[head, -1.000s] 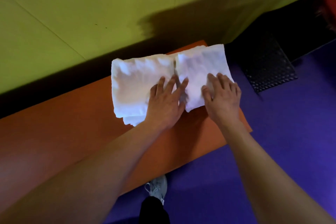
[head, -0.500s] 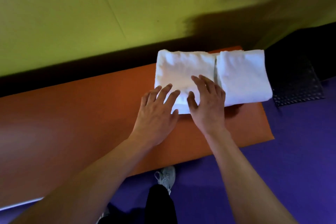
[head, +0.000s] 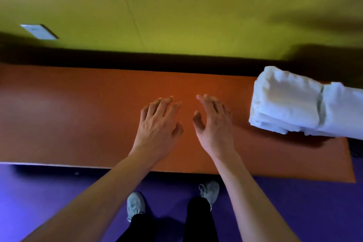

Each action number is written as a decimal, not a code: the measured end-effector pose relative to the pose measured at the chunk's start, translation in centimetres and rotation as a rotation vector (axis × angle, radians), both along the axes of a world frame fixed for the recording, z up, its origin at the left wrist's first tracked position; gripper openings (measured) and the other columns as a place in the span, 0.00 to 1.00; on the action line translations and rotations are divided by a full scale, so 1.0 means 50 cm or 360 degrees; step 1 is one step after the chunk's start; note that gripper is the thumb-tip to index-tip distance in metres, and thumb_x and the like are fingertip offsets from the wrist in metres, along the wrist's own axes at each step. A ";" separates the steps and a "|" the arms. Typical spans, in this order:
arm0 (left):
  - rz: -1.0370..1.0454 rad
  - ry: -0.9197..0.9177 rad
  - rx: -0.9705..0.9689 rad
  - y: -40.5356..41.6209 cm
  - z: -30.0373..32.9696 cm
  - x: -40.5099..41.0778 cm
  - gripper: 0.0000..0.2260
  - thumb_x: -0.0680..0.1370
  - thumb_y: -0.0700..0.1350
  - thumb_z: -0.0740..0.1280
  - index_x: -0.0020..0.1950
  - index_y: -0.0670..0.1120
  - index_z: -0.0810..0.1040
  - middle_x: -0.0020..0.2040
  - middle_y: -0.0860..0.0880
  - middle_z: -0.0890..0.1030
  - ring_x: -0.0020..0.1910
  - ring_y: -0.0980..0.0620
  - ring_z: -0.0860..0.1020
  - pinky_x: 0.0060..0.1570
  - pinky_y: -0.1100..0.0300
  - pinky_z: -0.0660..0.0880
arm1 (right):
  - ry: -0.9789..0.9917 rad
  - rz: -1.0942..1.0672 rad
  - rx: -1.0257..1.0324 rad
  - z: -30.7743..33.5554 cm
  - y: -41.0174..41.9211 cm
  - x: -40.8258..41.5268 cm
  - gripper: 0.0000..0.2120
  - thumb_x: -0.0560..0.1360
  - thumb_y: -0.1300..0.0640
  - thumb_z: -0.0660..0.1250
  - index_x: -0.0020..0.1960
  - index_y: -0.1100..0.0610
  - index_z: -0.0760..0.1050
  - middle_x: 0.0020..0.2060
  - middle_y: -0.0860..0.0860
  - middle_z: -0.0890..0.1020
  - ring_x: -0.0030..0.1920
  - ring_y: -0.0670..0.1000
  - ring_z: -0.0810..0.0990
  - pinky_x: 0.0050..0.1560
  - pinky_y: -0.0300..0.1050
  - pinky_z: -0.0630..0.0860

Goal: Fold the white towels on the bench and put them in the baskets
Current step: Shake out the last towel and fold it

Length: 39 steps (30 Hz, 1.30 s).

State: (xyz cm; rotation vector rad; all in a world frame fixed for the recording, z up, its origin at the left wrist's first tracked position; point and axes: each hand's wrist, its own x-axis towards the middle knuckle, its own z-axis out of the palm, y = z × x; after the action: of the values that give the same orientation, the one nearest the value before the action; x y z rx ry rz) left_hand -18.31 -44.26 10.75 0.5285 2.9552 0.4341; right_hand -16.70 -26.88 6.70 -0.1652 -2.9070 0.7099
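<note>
Two folded white towels lie side by side at the right end of the orange bench point(head: 78, 120): the left folded towel point(head: 284, 102) and the right one point(head: 343, 116), cut off by the frame edge. My left hand point(head: 159, 124) and my right hand point(head: 214, 122) hover over the bare middle of the bench with fingers loosely spread, holding nothing. Both hands are well left of the towels and apart from them. No basket is in view.
A yellow-green wall point(head: 176, 15) rises behind the bench, with a small white plate point(head: 39, 31) on it at the left. The floor point(head: 294, 212) is purple. My two grey shoes point(head: 135, 205) stand just before the bench's front edge.
Both hands have lifted off the folded towels and moved left over bare bench. The view has swung left, so the towels now sit at the right edge.
</note>
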 end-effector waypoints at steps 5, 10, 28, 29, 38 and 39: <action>0.0168 0.0016 0.0083 -0.217 0.023 0.015 0.22 0.75 0.47 0.66 0.70 0.50 0.73 0.70 0.48 0.73 0.71 0.45 0.70 0.68 0.46 0.67 | -0.0062 0.0161 -0.0015 0.029 -0.207 -0.010 0.21 0.81 0.51 0.62 0.73 0.51 0.71 0.69 0.51 0.76 0.68 0.52 0.74 0.67 0.55 0.71; 0.0406 0.0019 0.0068 -0.404 0.032 0.019 0.22 0.74 0.47 0.67 0.69 0.50 0.74 0.69 0.48 0.75 0.69 0.44 0.71 0.67 0.47 0.66 | -0.0104 0.0368 -0.0012 0.045 -0.375 -0.048 0.21 0.81 0.52 0.62 0.73 0.51 0.71 0.69 0.51 0.75 0.68 0.52 0.74 0.66 0.53 0.72; 0.1219 0.0025 0.0056 -0.855 -0.028 -0.062 0.20 0.76 0.47 0.68 0.68 0.51 0.74 0.67 0.50 0.75 0.67 0.45 0.71 0.67 0.49 0.66 | -0.0245 0.1117 -0.0148 -0.022 -0.892 -0.333 0.22 0.80 0.49 0.57 0.71 0.53 0.73 0.66 0.52 0.77 0.65 0.52 0.75 0.62 0.43 0.65; 0.1250 0.0033 0.0053 -0.887 -0.035 -0.069 0.20 0.76 0.48 0.68 0.68 0.51 0.73 0.67 0.50 0.75 0.67 0.45 0.71 0.67 0.50 0.66 | -0.0248 0.1148 -0.0171 -0.024 -0.929 -0.348 0.22 0.80 0.50 0.58 0.71 0.53 0.74 0.65 0.52 0.77 0.65 0.52 0.75 0.62 0.44 0.65; 0.1312 -0.0033 -0.0006 -1.246 -0.125 -0.167 0.20 0.77 0.50 0.66 0.69 0.51 0.74 0.66 0.49 0.75 0.66 0.44 0.72 0.67 0.48 0.66 | -0.0215 0.1290 -0.0143 -0.087 -1.300 -0.473 0.20 0.78 0.53 0.61 0.68 0.54 0.76 0.61 0.53 0.79 0.61 0.55 0.77 0.61 0.52 0.71; 0.1295 -0.0046 -0.0018 -1.287 -0.135 -0.184 0.20 0.77 0.50 0.66 0.69 0.51 0.74 0.66 0.48 0.75 0.65 0.43 0.72 0.66 0.48 0.66 | -0.0250 0.1294 -0.0133 -0.094 -1.341 -0.483 0.19 0.78 0.53 0.61 0.68 0.54 0.76 0.61 0.54 0.79 0.61 0.55 0.77 0.61 0.53 0.71</action>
State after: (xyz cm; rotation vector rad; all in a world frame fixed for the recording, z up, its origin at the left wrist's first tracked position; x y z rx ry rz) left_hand -27.51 -108.62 3.98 -0.7117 3.0080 0.4679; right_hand -40.87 -93.95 2.01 1.0464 -3.0381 0.9412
